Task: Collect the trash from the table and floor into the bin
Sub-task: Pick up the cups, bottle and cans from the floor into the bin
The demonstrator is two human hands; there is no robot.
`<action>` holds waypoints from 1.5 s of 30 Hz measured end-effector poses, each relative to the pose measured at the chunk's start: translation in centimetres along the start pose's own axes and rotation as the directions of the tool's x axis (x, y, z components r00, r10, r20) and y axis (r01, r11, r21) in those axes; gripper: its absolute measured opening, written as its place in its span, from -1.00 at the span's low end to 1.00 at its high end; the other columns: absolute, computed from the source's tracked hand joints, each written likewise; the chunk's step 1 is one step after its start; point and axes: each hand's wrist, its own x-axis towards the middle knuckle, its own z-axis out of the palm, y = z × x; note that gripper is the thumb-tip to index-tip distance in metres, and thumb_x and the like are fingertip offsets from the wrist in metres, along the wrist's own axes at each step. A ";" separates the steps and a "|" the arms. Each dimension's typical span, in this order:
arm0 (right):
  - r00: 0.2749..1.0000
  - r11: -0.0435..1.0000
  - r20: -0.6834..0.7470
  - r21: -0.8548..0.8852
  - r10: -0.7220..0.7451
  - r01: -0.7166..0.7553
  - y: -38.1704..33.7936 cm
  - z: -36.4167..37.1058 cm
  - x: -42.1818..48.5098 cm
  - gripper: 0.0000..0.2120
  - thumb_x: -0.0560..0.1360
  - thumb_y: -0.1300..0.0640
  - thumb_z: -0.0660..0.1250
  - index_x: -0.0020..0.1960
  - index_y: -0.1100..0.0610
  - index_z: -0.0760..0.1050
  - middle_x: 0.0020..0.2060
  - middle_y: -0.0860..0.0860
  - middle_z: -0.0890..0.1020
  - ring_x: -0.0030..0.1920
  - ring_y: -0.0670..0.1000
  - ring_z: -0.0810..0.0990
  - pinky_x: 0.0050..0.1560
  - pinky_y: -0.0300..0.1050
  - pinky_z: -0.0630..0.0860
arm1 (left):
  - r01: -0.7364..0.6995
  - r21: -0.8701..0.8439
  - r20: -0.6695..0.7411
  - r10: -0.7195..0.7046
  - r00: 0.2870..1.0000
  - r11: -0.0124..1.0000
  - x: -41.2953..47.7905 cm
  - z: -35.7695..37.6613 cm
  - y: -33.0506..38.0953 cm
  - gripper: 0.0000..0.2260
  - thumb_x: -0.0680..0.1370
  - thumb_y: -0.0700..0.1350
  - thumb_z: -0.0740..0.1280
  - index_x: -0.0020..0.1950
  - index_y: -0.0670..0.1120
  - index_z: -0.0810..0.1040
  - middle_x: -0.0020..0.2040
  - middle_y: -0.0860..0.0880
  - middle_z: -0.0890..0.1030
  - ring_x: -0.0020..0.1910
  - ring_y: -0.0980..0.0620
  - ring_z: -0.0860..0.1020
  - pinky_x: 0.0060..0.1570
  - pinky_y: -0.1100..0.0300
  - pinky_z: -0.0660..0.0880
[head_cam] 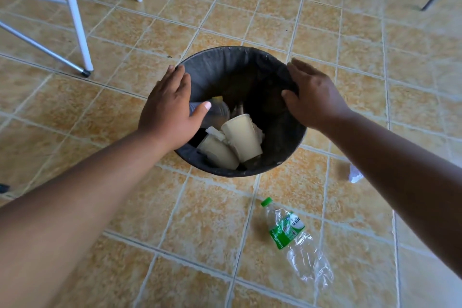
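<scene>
Plastic bottle (295, 237) flat on floor, cap toward bin (225, 67) | 2 hands spread, gripping nothing

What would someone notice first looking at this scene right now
The eye lands on the black bin at centre, with the left hand and right hand spread on opposite sides of its rim. Inside lie two beige paper cups and a clear plastic bottle. On the tiled floor nearer the person, a crushed clear bottle with a green cap and label lies on its side.
</scene>
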 end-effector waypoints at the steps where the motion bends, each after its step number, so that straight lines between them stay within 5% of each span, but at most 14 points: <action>1: 1.000 0.999 0.021 0.037 0.008 -0.009 0.0 0.4 -0.2 -0.41 0.53 0.11 0.23 0.51 0.27 0.25 0.49 0.21 0.31 0.49 0.21 0.29 0.50 0.01 0.22 | 0.003 -0.008 -0.006 -0.003 1.000 1.000 0.0 0.0 0.0 -0.34 0.63 0.12 0.19 0.58 -0.26 0.13 0.62 -0.16 0.07 0.61 -0.08 -0.02 0.56 0.04 0.00; 5: 0.999 0.994 -0.012 0.102 0.030 -0.029 -0.4 0.6 -0.3 -0.39 0.48 0.35 0.19 0.53 0.25 0.23 0.48 0.19 0.34 0.45 0.20 0.34 0.43 -0.15 0.24 | 0.014 -0.029 -0.013 -0.014 1.000 0.999 0.0 0.1 0.1 -0.36 0.63 0.10 0.18 0.58 -0.24 0.13 0.62 -0.13 0.06 0.61 -0.06 -0.03 0.53 0.04 0.03; 8: 0.999 0.993 -0.003 0.105 0.045 -0.045 -0.2 0.7 -0.1 -0.38 0.45 0.39 0.14 0.52 0.18 0.28 0.27 0.20 0.52 0.24 0.25 0.50 0.18 -0.06 0.48 | 0.012 -0.022 -0.010 -0.013 1.000 1.000 0.0 0.1 0.3 -0.35 0.63 0.11 0.19 0.58 -0.24 0.12 0.63 -0.13 0.05 0.61 -0.06 -0.04 0.53 0.06 0.00; 11: 0.999 0.995 0.021 0.093 0.044 -0.046 0.7 0.3 -0.2 -0.38 0.46 0.37 0.13 0.51 0.14 0.28 0.13 0.20 0.56 0.12 0.24 0.53 0.03 -0.07 0.49 | 0.010 -0.045 0.000 -0.010 1.000 0.999 0.0 0.2 1.0 -0.35 0.63 0.11 0.20 0.58 -0.24 0.13 0.63 -0.12 0.05 0.61 -0.05 -0.04 0.53 0.06 0.01; 22: 0.985 0.983 0.035 0.071 0.168 -0.170 7.6 -2.0 -3.1 -0.35 0.47 0.36 0.12 0.55 0.10 0.24 0.29 0.16 0.51 0.25 0.22 0.51 0.19 -0.07 0.48 | -0.057 -0.018 0.026 0.058 0.998 0.998 1.4 2.1 8.3 -0.34 0.61 0.15 0.19 0.55 -0.25 0.19 0.61 -0.16 0.12 0.61 -0.11 0.00 0.50 -0.09 0.18; 33: 0.991 0.988 -0.054 0.106 0.122 -0.116 9.8 -1.9 -3.4 -0.40 0.43 0.35 0.12 0.46 0.16 0.36 0.13 0.18 0.60 0.12 0.23 0.56 0.08 -0.04 0.55 | -0.033 -0.007 0.025 0.033 0.999 0.999 3.0 2.7 9.9 -0.37 0.62 0.10 0.21 0.56 -0.24 0.19 0.62 -0.13 0.11 0.61 -0.06 0.02 0.52 -0.04 0.12; 45: 0.983 0.966 -0.096 0.222 0.157 -0.133 10.3 -2.0 -3.9 -0.40 0.46 0.34 0.15 0.50 0.11 0.34 0.30 0.11 0.56 0.30 0.16 0.50 0.19 -0.28 0.34 | -0.038 0.049 0.013 0.038 0.999 0.998 2.2 3.2 10.8 -0.34 0.63 0.14 0.17 0.58 -0.25 0.12 0.62 -0.17 0.04 0.61 -0.12 -0.04 0.56 0.00 -0.08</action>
